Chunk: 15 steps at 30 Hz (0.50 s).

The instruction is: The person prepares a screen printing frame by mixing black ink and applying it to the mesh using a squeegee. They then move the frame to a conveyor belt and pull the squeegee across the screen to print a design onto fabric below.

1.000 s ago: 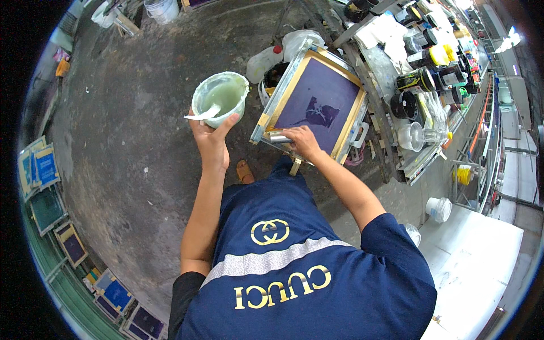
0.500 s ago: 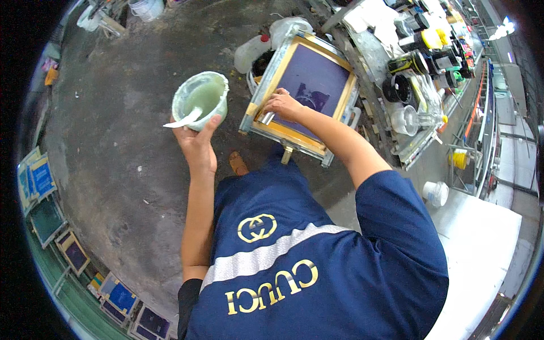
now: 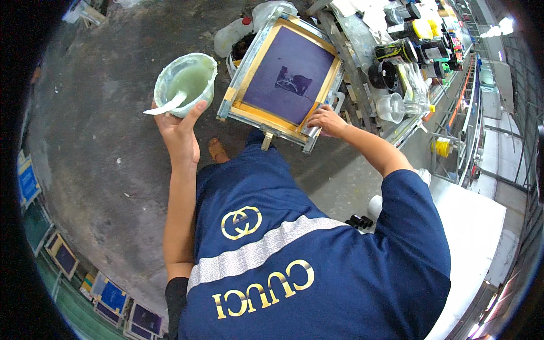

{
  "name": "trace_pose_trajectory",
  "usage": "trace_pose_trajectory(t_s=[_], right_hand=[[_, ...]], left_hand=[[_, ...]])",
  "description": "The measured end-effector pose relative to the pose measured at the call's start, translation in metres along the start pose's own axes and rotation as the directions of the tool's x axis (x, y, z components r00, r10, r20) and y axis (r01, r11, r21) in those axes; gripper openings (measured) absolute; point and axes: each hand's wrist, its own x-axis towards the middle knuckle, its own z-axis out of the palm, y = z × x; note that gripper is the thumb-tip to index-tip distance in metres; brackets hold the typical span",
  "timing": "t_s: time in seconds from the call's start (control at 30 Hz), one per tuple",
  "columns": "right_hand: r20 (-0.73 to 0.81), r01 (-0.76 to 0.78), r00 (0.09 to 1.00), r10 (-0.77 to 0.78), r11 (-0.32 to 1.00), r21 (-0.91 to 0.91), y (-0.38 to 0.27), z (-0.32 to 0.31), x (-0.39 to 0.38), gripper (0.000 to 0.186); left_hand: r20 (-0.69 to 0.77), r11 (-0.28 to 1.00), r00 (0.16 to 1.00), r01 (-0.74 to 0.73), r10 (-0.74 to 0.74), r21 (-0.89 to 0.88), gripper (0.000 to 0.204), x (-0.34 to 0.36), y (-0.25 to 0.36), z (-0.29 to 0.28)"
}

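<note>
My left hand [image 3: 180, 133] is closed around a pale tub [image 3: 208, 85] of light-green liquid, held over the floor; a white spatula [image 3: 167, 103] leans out over its near rim. My right hand [image 3: 328, 119] grips a silver metal tool [image 3: 311, 127] at the lower right of a screen frame [image 3: 272, 65]. That frame has yellow tape around dark purple mesh with a darker design [image 3: 292, 82] in its middle. It is tilted, with a short pale bar [image 3: 266, 141] projecting from its near edge.
A plastic jug [image 3: 229, 35] and white bag lie behind the screen. A cluttered metal rack [image 3: 357, 90] at the right holds several jars [image 3: 396, 51] and bottles. Framed screens [image 3: 62, 252] lean along the left. A white board [image 3: 470, 238] is at lower right, my sandalled foot [image 3: 218, 150] below the tub.
My right hand has shifted with the metal tool from the screen's lower left to its lower right. The tub, screen and surroundings have drifted left and upward in the view.
</note>
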Motion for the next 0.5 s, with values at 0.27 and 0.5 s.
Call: trace_pose_trajectory(t_s=[0.27, 0.5], right_hand=[[0.076, 0.081, 0.994, -0.079, 0.996, -0.028, 0.011, -0.003, -0.012, 0.049], [0.267, 0.172, 0.957, -0.113, 0.963, -0.21, 0.024, 0.001, 0.023, 0.031]], left_hand=[[0.055, 0.998, 0.998, 0.031, -0.034, 0.046, 0.087, -0.004, -0.004, 0.01], [0.111, 0.992, 0.992, 0.052, -0.066, 0.117, 0.094, -0.01, -0.007, 0.01]])
